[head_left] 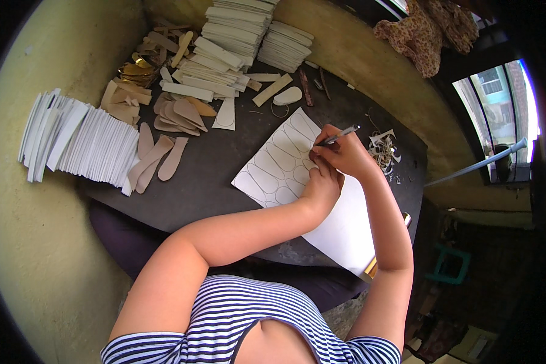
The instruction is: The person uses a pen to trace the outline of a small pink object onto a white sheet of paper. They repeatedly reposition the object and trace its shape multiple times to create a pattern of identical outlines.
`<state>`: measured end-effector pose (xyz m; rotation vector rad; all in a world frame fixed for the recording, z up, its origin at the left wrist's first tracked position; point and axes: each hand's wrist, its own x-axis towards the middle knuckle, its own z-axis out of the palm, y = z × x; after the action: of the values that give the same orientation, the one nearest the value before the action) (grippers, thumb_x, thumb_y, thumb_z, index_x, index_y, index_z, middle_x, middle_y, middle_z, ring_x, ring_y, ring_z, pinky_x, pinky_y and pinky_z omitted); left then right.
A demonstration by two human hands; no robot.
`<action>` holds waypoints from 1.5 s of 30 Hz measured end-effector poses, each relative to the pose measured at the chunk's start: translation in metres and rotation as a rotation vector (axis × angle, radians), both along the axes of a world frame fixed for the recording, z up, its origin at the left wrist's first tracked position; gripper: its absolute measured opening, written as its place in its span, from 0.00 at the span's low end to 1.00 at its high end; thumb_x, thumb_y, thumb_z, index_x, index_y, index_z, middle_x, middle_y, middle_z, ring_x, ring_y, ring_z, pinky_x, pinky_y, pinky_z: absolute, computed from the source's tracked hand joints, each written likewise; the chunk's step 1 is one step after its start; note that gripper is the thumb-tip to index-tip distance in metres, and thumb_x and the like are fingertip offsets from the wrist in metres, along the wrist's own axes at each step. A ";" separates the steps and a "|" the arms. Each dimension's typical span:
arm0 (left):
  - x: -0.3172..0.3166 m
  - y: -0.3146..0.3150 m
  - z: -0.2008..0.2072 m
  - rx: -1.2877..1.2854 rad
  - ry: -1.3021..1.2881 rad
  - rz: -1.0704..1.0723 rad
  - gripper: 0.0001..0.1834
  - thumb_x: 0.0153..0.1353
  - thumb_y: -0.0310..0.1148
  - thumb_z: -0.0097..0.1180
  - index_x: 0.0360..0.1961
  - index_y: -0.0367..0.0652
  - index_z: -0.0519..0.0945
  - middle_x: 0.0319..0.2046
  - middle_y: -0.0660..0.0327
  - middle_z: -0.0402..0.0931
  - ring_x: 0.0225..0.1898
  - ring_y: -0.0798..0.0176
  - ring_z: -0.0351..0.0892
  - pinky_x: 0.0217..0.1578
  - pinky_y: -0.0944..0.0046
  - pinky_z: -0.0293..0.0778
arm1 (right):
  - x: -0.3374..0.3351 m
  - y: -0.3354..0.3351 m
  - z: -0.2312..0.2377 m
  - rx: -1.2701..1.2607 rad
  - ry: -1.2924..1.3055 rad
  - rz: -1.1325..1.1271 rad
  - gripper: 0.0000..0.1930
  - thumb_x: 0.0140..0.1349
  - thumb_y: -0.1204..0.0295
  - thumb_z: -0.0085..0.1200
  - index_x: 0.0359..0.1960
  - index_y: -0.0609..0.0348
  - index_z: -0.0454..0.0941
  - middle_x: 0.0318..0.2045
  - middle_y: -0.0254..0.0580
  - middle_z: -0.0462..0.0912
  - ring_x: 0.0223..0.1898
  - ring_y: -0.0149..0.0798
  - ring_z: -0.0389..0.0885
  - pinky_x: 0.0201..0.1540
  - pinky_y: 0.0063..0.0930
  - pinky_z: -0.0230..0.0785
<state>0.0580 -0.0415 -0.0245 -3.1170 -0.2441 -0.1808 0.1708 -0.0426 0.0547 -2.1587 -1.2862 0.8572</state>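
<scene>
A white sheet (285, 130) covered with rows of drawn sole-shaped outlines lies aslant on the dark table. My right hand (346, 151) is closed around a pen (341, 134), its tip down on the sheet near the right edge. Just below it, my left hand (324, 185) presses on the paper with bent fingers drawn together. Whatever may lie under those fingertips is hidden. The lower part of the paper (340, 236) is blank and reaches past the table's front edge, below my right forearm.
White strips stand in a row (79, 136) at left and in stacks (236, 27) at the back. Between them lie beige sole-shaped pieces (179, 115) and gold pieces (138, 74). Curled scraps (383, 151) lie right of my hands. A gold roll (370, 267) sits by the paper's lower end.
</scene>
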 end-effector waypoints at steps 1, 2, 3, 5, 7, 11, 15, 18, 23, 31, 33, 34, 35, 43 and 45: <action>0.000 0.000 0.000 0.011 -0.014 0.008 0.28 0.56 0.31 0.50 0.57 0.26 0.65 0.51 0.30 0.65 0.50 0.30 0.70 0.34 0.57 0.73 | -0.001 0.001 0.002 -0.012 0.013 -0.011 0.06 0.56 0.76 0.58 0.33 0.63 0.74 0.27 0.38 0.81 0.29 0.28 0.80 0.32 0.25 0.72; -0.001 0.000 0.000 0.022 -0.028 0.016 0.28 0.56 0.31 0.50 0.57 0.26 0.65 0.51 0.30 0.65 0.50 0.30 0.70 0.34 0.57 0.73 | -0.001 0.001 0.003 -0.013 -0.013 0.022 0.06 0.56 0.76 0.58 0.33 0.63 0.74 0.27 0.38 0.81 0.29 0.29 0.80 0.32 0.25 0.72; -0.001 0.000 0.000 0.033 -0.042 0.025 0.28 0.56 0.31 0.50 0.57 0.26 0.65 0.51 0.30 0.66 0.50 0.30 0.70 0.34 0.57 0.73 | -0.002 0.002 0.005 -0.014 -0.040 0.054 0.06 0.57 0.76 0.58 0.33 0.63 0.74 0.27 0.38 0.81 0.30 0.29 0.80 0.33 0.25 0.72; 0.000 -0.001 -0.001 0.037 -0.061 0.045 0.29 0.56 0.31 0.50 0.57 0.26 0.65 0.50 0.30 0.66 0.50 0.30 0.70 0.35 0.57 0.73 | -0.002 0.001 0.005 -0.021 -0.066 0.090 0.06 0.57 0.76 0.58 0.34 0.63 0.74 0.27 0.38 0.81 0.30 0.29 0.80 0.33 0.25 0.72; 0.000 -0.002 -0.003 0.031 -0.062 0.050 0.29 0.56 0.31 0.50 0.57 0.25 0.65 0.50 0.30 0.66 0.50 0.30 0.70 0.35 0.57 0.73 | -0.001 0.001 0.004 -0.035 -0.063 0.096 0.06 0.56 0.77 0.58 0.34 0.62 0.75 0.26 0.38 0.81 0.31 0.29 0.80 0.33 0.25 0.73; 0.000 -0.002 -0.004 0.018 -0.055 0.044 0.29 0.56 0.32 0.50 0.57 0.25 0.65 0.51 0.30 0.66 0.50 0.30 0.70 0.37 0.57 0.74 | -0.002 0.000 0.001 -0.006 -0.070 0.083 0.06 0.56 0.77 0.58 0.33 0.63 0.75 0.26 0.39 0.81 0.30 0.30 0.81 0.33 0.25 0.73; -0.002 -0.001 0.000 0.069 -0.004 0.032 0.28 0.56 0.33 0.50 0.57 0.25 0.67 0.51 0.31 0.66 0.52 0.30 0.69 0.38 0.58 0.74 | -0.001 0.000 0.000 0.012 -0.057 0.043 0.06 0.56 0.77 0.58 0.32 0.64 0.74 0.27 0.40 0.81 0.30 0.30 0.80 0.32 0.25 0.73; -0.001 -0.001 0.003 0.069 0.036 0.042 0.29 0.57 0.34 0.50 0.57 0.25 0.67 0.52 0.31 0.66 0.53 0.30 0.68 0.39 0.59 0.73 | 0.001 -0.001 -0.003 0.029 -0.049 0.034 0.06 0.56 0.77 0.58 0.32 0.64 0.74 0.27 0.41 0.81 0.29 0.29 0.80 0.32 0.25 0.73; -0.002 0.000 0.005 0.083 0.052 0.033 0.28 0.57 0.34 0.50 0.57 0.26 0.68 0.53 0.31 0.65 0.54 0.29 0.67 0.39 0.61 0.73 | -0.001 0.003 0.002 0.004 -0.092 0.037 0.05 0.57 0.78 0.56 0.32 0.65 0.73 0.26 0.40 0.81 0.29 0.28 0.81 0.31 0.24 0.72; 0.000 -0.001 0.007 0.079 0.072 0.042 0.28 0.57 0.34 0.50 0.57 0.27 0.68 0.53 0.31 0.66 0.55 0.30 0.67 0.39 0.61 0.72 | 0.003 -0.001 -0.004 0.034 -0.033 -0.011 0.05 0.56 0.79 0.57 0.33 0.64 0.73 0.26 0.39 0.81 0.29 0.28 0.81 0.30 0.23 0.72; -0.001 -0.001 0.007 0.071 0.082 0.034 0.28 0.58 0.34 0.49 0.57 0.27 0.68 0.53 0.32 0.66 0.55 0.31 0.67 0.39 0.60 0.72 | 0.002 0.000 -0.004 0.027 -0.033 0.007 0.06 0.56 0.79 0.57 0.33 0.64 0.73 0.27 0.39 0.81 0.29 0.29 0.81 0.31 0.24 0.73; -0.001 0.000 0.007 0.069 0.081 0.029 0.28 0.58 0.34 0.49 0.57 0.27 0.68 0.53 0.32 0.66 0.54 0.31 0.67 0.39 0.60 0.72 | 0.002 0.001 -0.004 0.024 -0.033 0.015 0.06 0.56 0.78 0.57 0.33 0.64 0.74 0.27 0.39 0.81 0.29 0.29 0.81 0.31 0.24 0.73; -0.001 0.000 0.006 0.067 0.079 0.022 0.28 0.58 0.34 0.49 0.57 0.26 0.68 0.53 0.32 0.66 0.54 0.31 0.67 0.40 0.60 0.72 | 0.001 0.000 -0.003 0.029 -0.045 0.038 0.06 0.56 0.78 0.58 0.33 0.63 0.74 0.27 0.40 0.81 0.29 0.30 0.81 0.32 0.24 0.73; 0.001 -0.002 -0.001 0.097 0.019 0.046 0.30 0.56 0.35 0.51 0.57 0.27 0.67 0.53 0.31 0.65 0.52 0.31 0.69 0.37 0.61 0.73 | 0.000 0.001 -0.003 0.029 -0.111 0.053 0.06 0.56 0.76 0.58 0.32 0.63 0.74 0.25 0.40 0.81 0.28 0.30 0.80 0.31 0.25 0.71; 0.000 -0.001 -0.001 0.096 0.024 0.031 0.30 0.56 0.35 0.51 0.57 0.27 0.67 0.53 0.31 0.65 0.52 0.31 0.69 0.36 0.61 0.73 | -0.001 0.001 -0.002 0.018 -0.101 0.011 0.06 0.56 0.76 0.58 0.32 0.63 0.74 0.24 0.40 0.81 0.27 0.30 0.80 0.30 0.25 0.71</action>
<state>0.0581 -0.0420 -0.0257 -3.0164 -0.2745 -0.1498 0.1702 -0.0417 0.0526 -2.2079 -1.3511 0.7465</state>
